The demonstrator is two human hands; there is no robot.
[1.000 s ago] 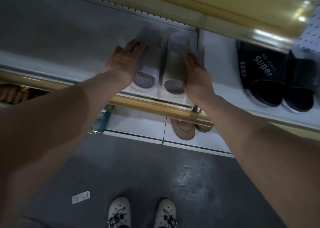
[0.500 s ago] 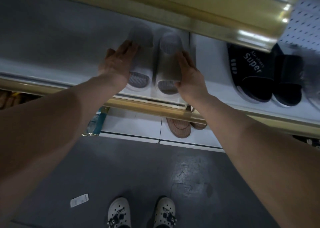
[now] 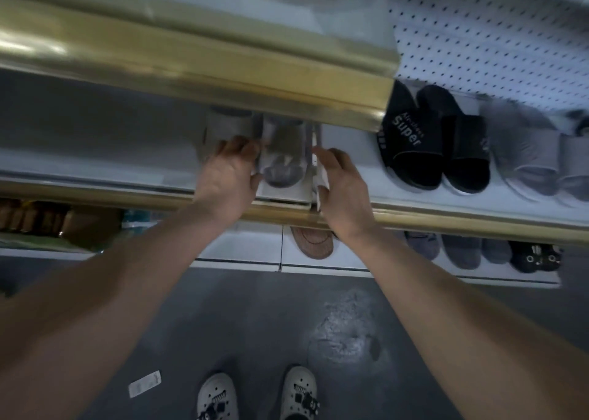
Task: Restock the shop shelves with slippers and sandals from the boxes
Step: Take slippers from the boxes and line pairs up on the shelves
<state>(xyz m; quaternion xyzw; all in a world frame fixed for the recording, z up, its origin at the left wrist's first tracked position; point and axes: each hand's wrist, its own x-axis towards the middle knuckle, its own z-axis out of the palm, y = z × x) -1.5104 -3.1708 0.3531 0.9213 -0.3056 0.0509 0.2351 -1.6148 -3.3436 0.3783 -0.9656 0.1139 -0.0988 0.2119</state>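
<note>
A pair of pale grey slide slippers [image 3: 283, 155] lies side by side on the middle shelf [image 3: 95, 167], toes pointing in under the gold-edged shelf above. My left hand [image 3: 228, 177] covers the left slipper, fingers curled over its strap. On the other side, my right hand [image 3: 341, 183] grips the outer edge of the right slipper between thumb and fingers. The toe ends are hidden by the upper shelf.
Black "Super" slippers [image 3: 411, 139] and grey slippers [image 3: 526, 155] sit to the right on the same shelf. The gold shelf front [image 3: 223, 65] overhangs above. The lower shelf holds a brown slipper [image 3: 314, 242] and grey slippers [image 3: 446, 250]. A white tag [image 3: 145, 384] lies on the floor.
Both hands went from lying flat along the pair's sides to curling round the slippers, and came closer together. The view has tilted up, showing more of the upper shelf.
</note>
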